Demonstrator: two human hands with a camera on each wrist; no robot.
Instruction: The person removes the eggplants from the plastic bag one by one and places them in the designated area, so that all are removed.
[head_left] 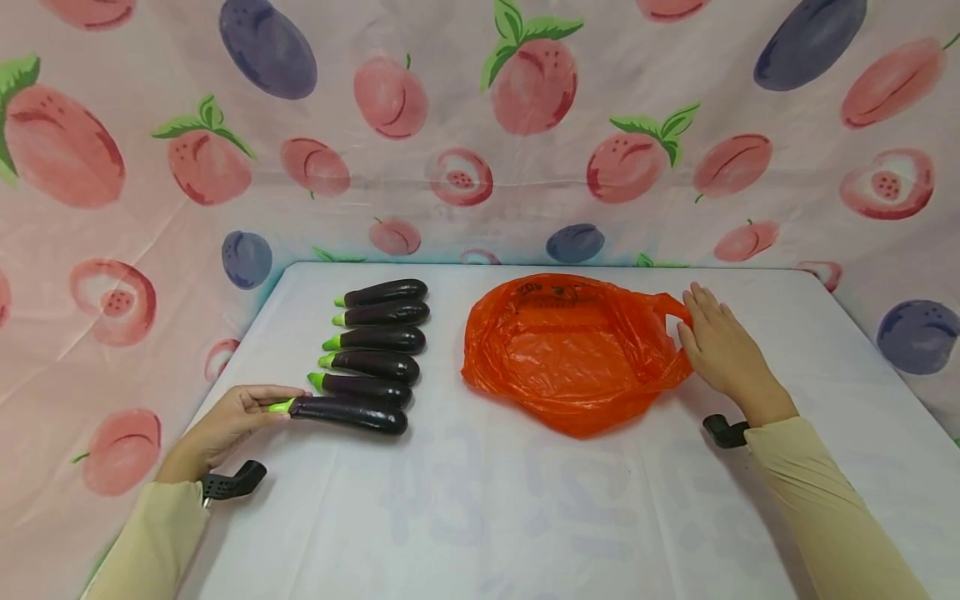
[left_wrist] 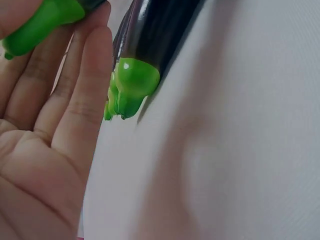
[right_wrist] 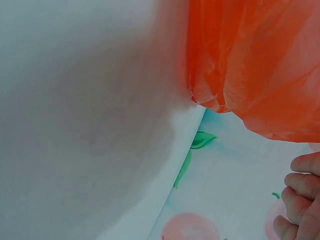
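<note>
My left hand [head_left: 232,421] pinches the nearest eggplant [head_left: 348,414] by its bright green stem, between thumb and fingers. In the left wrist view that green stem [left_wrist: 45,25] lies across the fingers, and the palm faces the camera. Beyond it, more glossy dark eggplants [head_left: 372,364] lie in a column, stems to the left. An orange-red plastic bag [head_left: 570,358] lies spread on the table with its mouth open. At its right side, my right hand [head_left: 723,346] has its fingers extended, touching the bag's handle loop.
The table [head_left: 480,517] has a white cover, and its far edge meets a fruit-printed cloth [head_left: 450,108]. Black wrist mounts [head_left: 234,481] hang under both wrists. Dark printing marks the bag's inner back wall.
</note>
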